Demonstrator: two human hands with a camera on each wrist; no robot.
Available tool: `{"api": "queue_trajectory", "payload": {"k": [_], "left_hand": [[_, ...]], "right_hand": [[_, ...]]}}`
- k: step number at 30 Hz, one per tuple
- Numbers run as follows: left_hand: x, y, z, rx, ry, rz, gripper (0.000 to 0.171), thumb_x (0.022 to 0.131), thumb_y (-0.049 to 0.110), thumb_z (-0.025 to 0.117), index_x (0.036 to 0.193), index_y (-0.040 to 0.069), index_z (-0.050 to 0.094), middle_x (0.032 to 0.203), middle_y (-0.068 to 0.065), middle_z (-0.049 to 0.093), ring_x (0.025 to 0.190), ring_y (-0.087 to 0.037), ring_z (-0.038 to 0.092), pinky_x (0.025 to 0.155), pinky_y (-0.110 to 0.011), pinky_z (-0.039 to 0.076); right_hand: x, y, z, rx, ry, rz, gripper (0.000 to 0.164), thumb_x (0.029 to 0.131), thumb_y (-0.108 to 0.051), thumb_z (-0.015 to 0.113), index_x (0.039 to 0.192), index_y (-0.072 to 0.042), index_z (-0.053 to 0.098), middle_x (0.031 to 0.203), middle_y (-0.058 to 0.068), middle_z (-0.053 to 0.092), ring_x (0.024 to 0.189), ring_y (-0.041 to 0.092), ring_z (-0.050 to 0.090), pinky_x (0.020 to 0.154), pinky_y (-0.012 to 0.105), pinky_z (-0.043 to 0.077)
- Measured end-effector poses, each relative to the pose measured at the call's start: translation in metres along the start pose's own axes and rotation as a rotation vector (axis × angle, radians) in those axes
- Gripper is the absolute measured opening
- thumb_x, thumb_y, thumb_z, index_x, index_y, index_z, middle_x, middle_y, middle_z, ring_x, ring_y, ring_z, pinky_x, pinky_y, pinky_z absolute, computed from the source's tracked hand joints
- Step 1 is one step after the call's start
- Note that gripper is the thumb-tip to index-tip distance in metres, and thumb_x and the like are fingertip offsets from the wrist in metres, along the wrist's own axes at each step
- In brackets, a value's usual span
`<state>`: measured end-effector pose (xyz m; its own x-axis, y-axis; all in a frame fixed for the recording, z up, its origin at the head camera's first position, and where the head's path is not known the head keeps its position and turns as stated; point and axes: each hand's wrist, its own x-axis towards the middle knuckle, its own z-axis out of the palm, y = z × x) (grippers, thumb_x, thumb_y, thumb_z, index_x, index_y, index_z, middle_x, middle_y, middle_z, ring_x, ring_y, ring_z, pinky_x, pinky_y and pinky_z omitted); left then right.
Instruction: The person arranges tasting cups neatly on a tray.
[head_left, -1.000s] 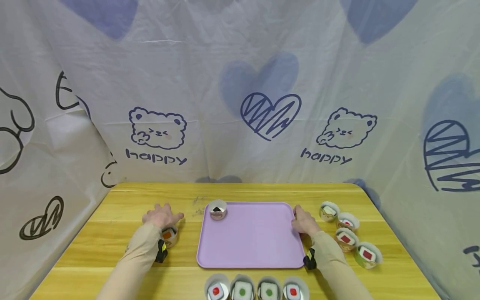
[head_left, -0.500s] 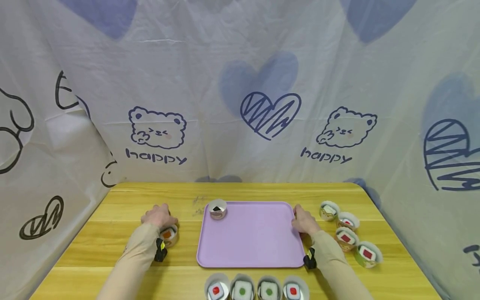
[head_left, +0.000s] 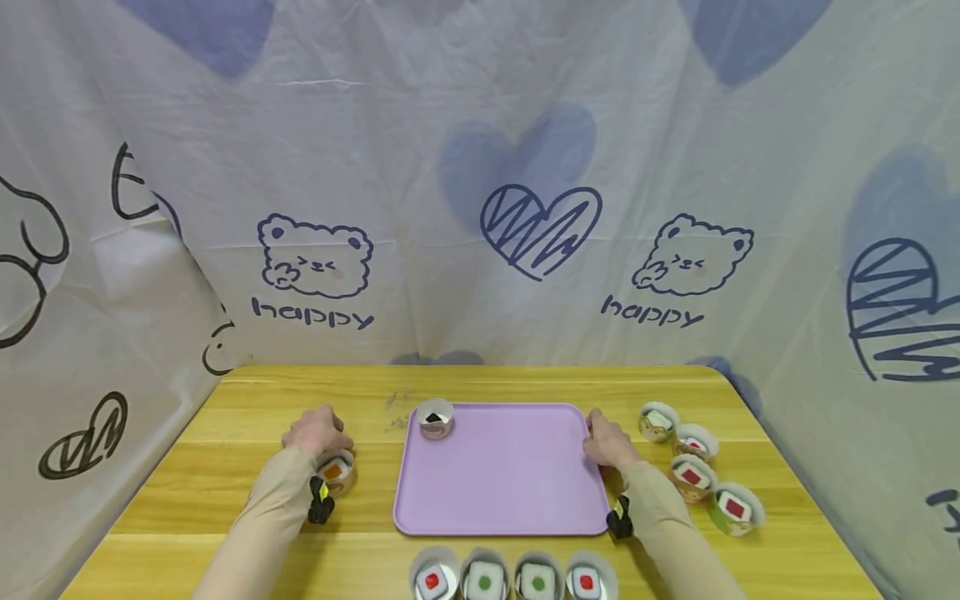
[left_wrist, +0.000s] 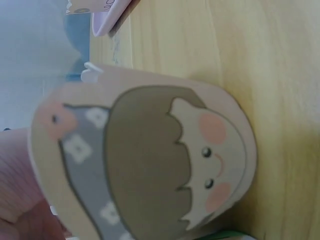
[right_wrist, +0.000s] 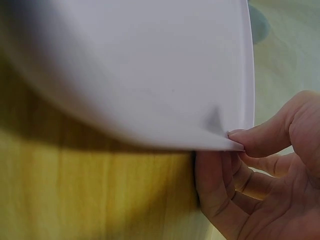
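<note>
In the head view my left hand is just behind a paper cup holding a white piece with an orange top. Up close in the left wrist view, that paper cup shows a cartoon face and hides most of the fingers, so what they hold cannot be made out. My right hand pinches the right rim of the lilac tray between thumb and fingers, as the right wrist view shows. One paper cup with a dark-topped piece stands in the tray's far left corner.
Several paper cups with white, red-topped pieces stand on the wooden table right of my right forearm. A row of several more cups lines the near side of the tray. A printed cloth hangs behind.
My left thumb and fingers, spread a second ago, have drawn in behind the orange-topped cup. My right hand keeps its pinch on the tray, which has not moved.
</note>
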<state>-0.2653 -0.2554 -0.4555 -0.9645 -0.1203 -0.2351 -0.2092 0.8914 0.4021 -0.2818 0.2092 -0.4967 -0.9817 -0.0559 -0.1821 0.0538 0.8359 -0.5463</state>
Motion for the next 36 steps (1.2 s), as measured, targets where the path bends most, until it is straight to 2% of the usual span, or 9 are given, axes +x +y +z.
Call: {"api": "queue_trajectory", "payload": {"k": [5, 11, 17, 20, 26, 31, 36], "left_hand": [[0.001, -0.003, 0.002, -0.029, 0.059, 0.021, 0.038, 0.083, 0.021, 0.077, 0.113, 0.0, 0.068, 0.114, -0.025, 0.069, 0.094, -0.043, 0.065, 0.077, -0.057, 0.053], [0.001, -0.007, 0.007, -0.076, 0.167, 0.064, 0.036, 0.077, 0.021, 0.079, 0.106, 0.004, 0.066, 0.109, -0.022, 0.07, 0.091, -0.044, 0.065, 0.071, -0.054, 0.051], [0.002, -0.008, 0.013, -0.096, 0.255, 0.094, 0.039, 0.074, 0.021, 0.079, 0.106, 0.007, 0.061, 0.109, -0.019, 0.071, 0.088, -0.041, 0.066, 0.065, -0.047, 0.053], [0.002, -0.006, 0.014, -0.095, 0.288, 0.108, 0.047, 0.073, 0.021, 0.078, 0.112, 0.005, 0.058, 0.11, -0.022, 0.069, 0.087, -0.04, 0.066, 0.062, -0.045, 0.054], [0.002, 0.0, 0.017, -0.109, 0.335, 0.162, 0.06, 0.07, 0.02, 0.078, 0.122, 0.001, 0.053, 0.111, -0.028, 0.068, 0.086, -0.038, 0.066, 0.064, -0.044, 0.056], [0.0, 0.007, 0.019, -0.175, 0.366, 0.226, 0.066, 0.068, 0.018, 0.08, 0.124, -0.001, 0.05, 0.11, -0.03, 0.067, 0.085, -0.038, 0.067, 0.065, -0.043, 0.058], [-0.001, 0.013, 0.021, -0.23, 0.397, 0.292, 0.068, 0.069, 0.015, 0.081, 0.126, -0.004, 0.049, 0.11, -0.033, 0.067, 0.089, -0.039, 0.069, 0.072, -0.046, 0.061]], "right_hand": [[0.0, 0.0, 0.0, -0.002, 0.0, -0.001, 0.023, 0.091, -0.004, 0.053, 0.113, 0.001, 0.046, 0.091, 0.019, 0.058, 0.073, 0.029, 0.06, 0.055, 0.033, 0.052], [0.0, -0.001, -0.001, -0.016, 0.006, -0.009, 0.024, 0.091, -0.005, 0.053, 0.113, 0.001, 0.046, 0.091, 0.018, 0.058, 0.076, 0.029, 0.059, 0.059, 0.034, 0.051], [0.001, -0.001, 0.0, -0.021, 0.012, -0.005, 0.022, 0.091, -0.005, 0.054, 0.111, 0.0, 0.047, 0.09, 0.016, 0.057, 0.077, 0.029, 0.057, 0.061, 0.033, 0.049], [0.001, -0.001, 0.0, -0.022, 0.013, 0.0, 0.022, 0.091, -0.005, 0.053, 0.112, 0.0, 0.047, 0.091, 0.016, 0.057, 0.077, 0.029, 0.057, 0.061, 0.033, 0.049], [0.001, 0.0, 0.0, -0.021, 0.011, -0.001, 0.023, 0.091, -0.005, 0.054, 0.112, 0.0, 0.046, 0.092, 0.016, 0.057, 0.078, 0.029, 0.057, 0.061, 0.033, 0.049], [0.001, 0.001, 0.0, -0.021, 0.009, -0.004, 0.023, 0.09, -0.005, 0.053, 0.112, 0.0, 0.046, 0.091, 0.017, 0.057, 0.077, 0.029, 0.057, 0.059, 0.033, 0.049], [0.001, 0.001, 0.0, -0.022, 0.007, -0.004, 0.023, 0.09, -0.005, 0.053, 0.112, 0.0, 0.047, 0.091, 0.017, 0.058, 0.076, 0.029, 0.057, 0.058, 0.032, 0.049]]}}
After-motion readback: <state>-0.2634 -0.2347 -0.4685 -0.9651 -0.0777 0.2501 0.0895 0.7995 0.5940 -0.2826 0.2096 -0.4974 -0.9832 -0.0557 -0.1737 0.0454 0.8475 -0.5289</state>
